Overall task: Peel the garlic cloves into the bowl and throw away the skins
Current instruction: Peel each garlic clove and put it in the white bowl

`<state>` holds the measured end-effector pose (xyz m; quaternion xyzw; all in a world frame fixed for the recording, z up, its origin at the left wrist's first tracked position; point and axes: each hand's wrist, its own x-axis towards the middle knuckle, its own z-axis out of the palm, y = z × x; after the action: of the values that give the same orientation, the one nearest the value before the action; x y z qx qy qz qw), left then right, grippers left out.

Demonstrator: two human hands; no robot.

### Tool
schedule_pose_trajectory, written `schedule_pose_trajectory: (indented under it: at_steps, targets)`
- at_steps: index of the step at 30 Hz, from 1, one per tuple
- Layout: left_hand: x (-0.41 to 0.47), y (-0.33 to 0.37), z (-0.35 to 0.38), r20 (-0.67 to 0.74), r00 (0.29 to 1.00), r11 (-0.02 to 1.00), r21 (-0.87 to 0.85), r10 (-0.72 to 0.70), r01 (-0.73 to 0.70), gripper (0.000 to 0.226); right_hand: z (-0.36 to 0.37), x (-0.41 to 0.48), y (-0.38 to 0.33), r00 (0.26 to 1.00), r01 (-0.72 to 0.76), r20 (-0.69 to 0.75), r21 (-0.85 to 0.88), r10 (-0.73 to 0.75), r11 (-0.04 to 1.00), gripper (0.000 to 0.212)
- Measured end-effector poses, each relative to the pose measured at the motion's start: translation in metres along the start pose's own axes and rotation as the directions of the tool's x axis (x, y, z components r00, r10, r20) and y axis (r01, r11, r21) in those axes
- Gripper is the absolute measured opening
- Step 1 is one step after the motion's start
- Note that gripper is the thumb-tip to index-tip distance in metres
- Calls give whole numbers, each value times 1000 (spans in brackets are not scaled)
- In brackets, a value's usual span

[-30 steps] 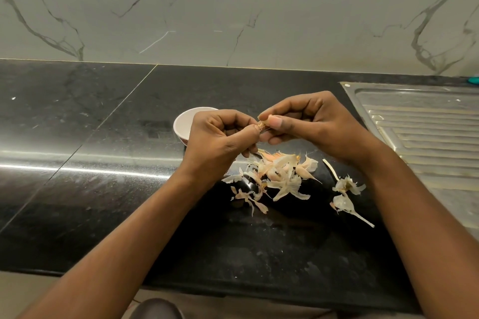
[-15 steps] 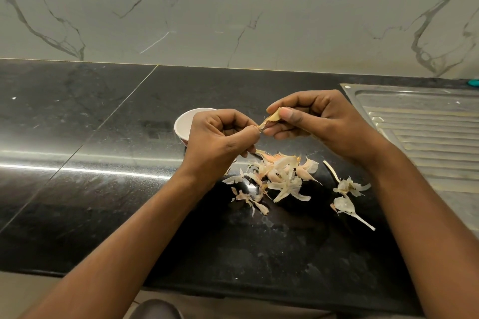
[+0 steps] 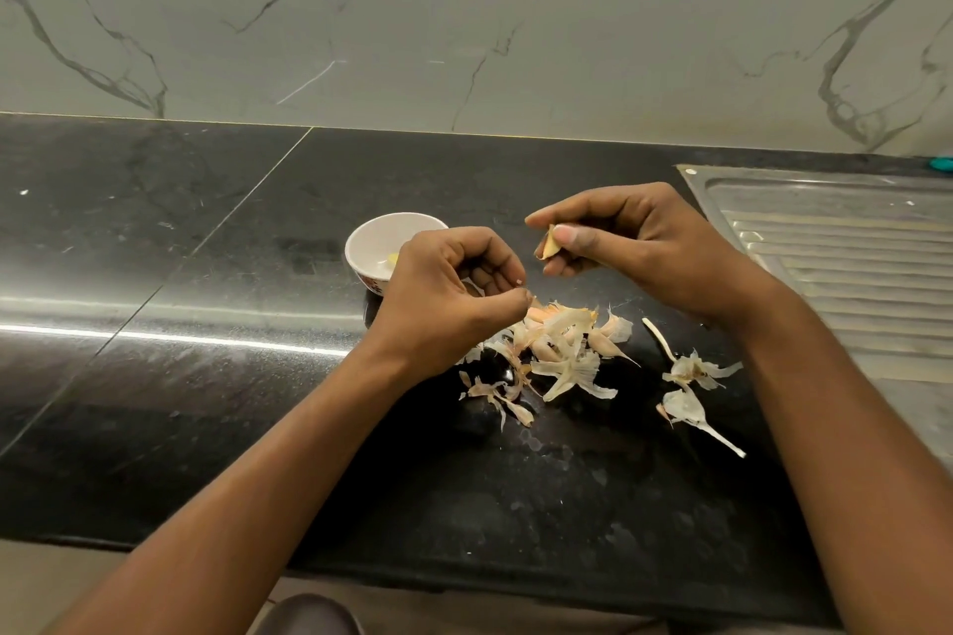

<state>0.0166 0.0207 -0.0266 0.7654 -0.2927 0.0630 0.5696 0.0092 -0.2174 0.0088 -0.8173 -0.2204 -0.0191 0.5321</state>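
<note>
- My right hand pinches the garlic clove, thumb on top.
- Left hand is curled, can't tell if it's holding anything.
- Bowl just behind my left hand, skins piled on the tabletop under both.

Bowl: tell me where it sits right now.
In the head view the white bowl stands on the black counter, left of centre, partly behind the left hand, up-left of the pile of skins.

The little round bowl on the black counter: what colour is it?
The small round bowl is white, with reddish marks near its base; head view.
</note>
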Motion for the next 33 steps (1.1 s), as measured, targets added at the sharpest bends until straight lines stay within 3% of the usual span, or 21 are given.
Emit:
schedule_pose_trajectory:
  at_steps: [10,19,33]
  targets:
    - [4,-3,0,-83,997,994,-106,1,-10,27,3,-1,-3,998,2,59,-5,-2,1000,24]
    - [4,1,0,-68,996,981,-191,-60,46,5,5,0,-1,996,58,69,-65,-54,996,27]
    - [3,3,0,-86,988,968,-229,-127,105,14,12,3,1,996,79,54,-79,-75,994,26]
